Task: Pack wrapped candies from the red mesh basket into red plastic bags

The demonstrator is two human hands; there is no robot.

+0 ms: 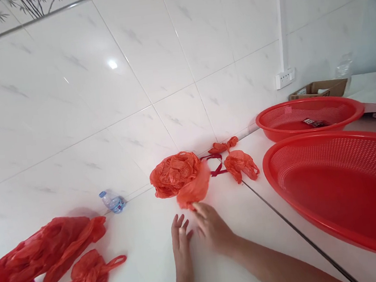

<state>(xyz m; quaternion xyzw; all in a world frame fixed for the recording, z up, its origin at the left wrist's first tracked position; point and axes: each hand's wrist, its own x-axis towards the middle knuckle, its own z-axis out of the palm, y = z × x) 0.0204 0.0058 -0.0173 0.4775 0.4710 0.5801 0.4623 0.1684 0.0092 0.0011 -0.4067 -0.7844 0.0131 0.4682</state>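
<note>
My right hand (213, 228) reaches forward over the white counter and pinches the near end of a red plastic bag (193, 190), which lifts off the surface. My left hand (181, 241) lies just left of it, palm down, fingers spread and holding nothing. Right behind the held bag sits a bigger bundle of crumpled red bags (173, 173) against the tiled wall. Another small crumpled red bag (241, 164) lies to the right of it, with a dark red string (215, 164) and a knotted red scrap (223, 146) between.
Two large red mesh basins, near (322, 220) and far (277, 135), fill the right side. More red bags lie at the left (41, 253) and front left (85, 281). A small water bottle (112, 203) lies by the wall. A cardboard box (319, 88) and wall socket (284, 78) are far right.
</note>
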